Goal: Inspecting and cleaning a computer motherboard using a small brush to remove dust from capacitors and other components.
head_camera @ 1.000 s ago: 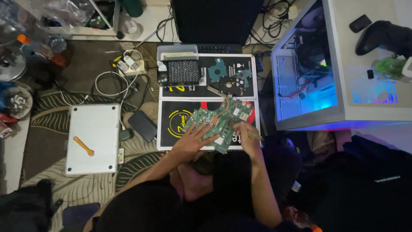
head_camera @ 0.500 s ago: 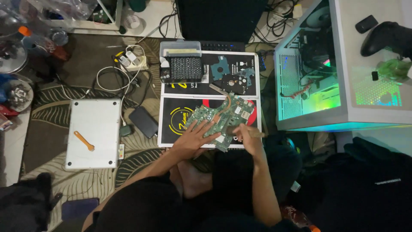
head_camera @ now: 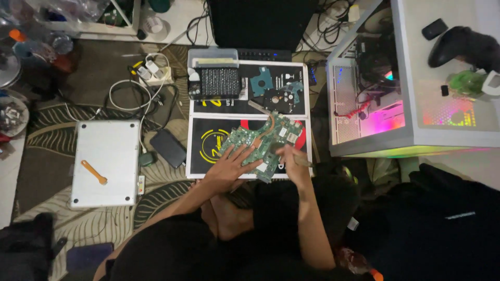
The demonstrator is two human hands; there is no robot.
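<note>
A green circuit board (head_camera: 263,140) with a copper heat pipe lies on a black mat (head_camera: 208,138) with yellow markings on the floor. My left hand (head_camera: 229,169) rests flat on the board's near left part, fingers spread. My right hand (head_camera: 291,158) is closed around a thin tool, a screwdriver (head_camera: 301,161) by the look of it, with its tip on the board's right side. My legs are folded just below the mat.
A silver laptop base (head_camera: 104,164) with an orange pry tool (head_camera: 94,172) lies left. A black drive (head_camera: 167,148) and cables sit beside the mat. A second mat (head_camera: 250,86) holds disk-drive parts and a small black box. A lit computer case (head_camera: 375,109) stands right.
The view has shifted slightly. My hands stay on the board with only small movements, and the case light has turned from blue-green to pink.
</note>
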